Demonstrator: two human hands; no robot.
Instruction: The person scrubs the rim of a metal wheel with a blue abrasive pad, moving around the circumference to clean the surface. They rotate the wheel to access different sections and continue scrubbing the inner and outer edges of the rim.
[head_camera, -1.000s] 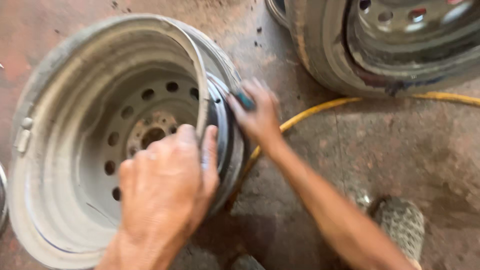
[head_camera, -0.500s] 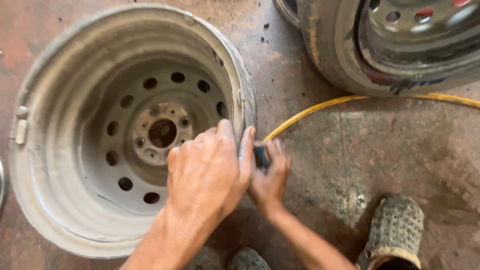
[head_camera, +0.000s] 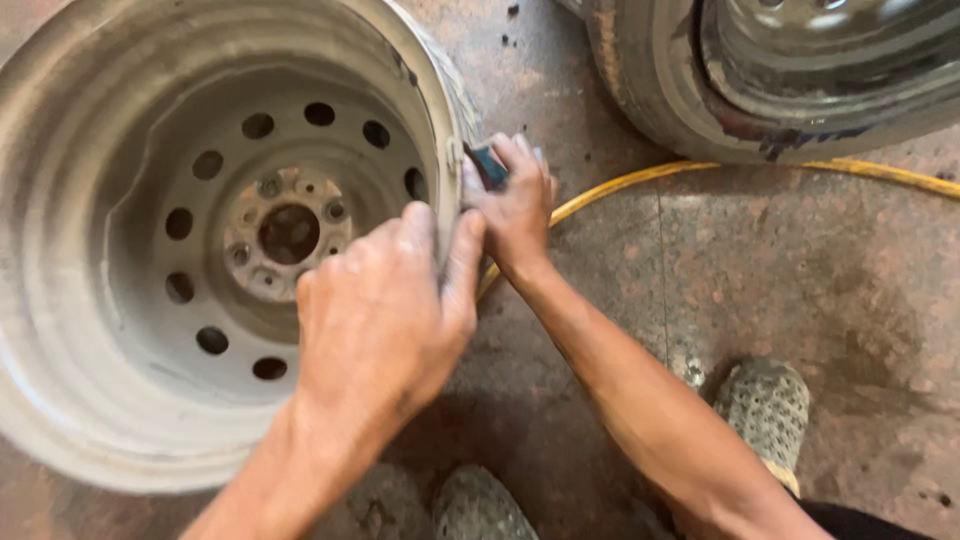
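Observation:
A bare grey steel wheel rim (head_camera: 120, 300) lies on the floor, its hub and round holes facing up. My left hand (head_camera: 385, 310) grips the rim's right edge, fingers curled over the lip. Just to the right, my right hand (head_camera: 515, 205) presses a small dark teal object (head_camera: 490, 165) against the outside of the same edge. What that object is cannot be made out; most of it is hidden in the fingers.
A second wheel with a tyre (head_camera: 760, 80) lies at the top right. A yellow hose (head_camera: 700, 172) runs across the stained concrete floor beneath it. My two grey perforated shoes (head_camera: 765, 405) (head_camera: 480, 505) stand at the bottom.
The rim has been tipped down flatter, so its hub faces up more squarely. Both hands stayed at its right edge, the right hand shifting along it with the dark object.

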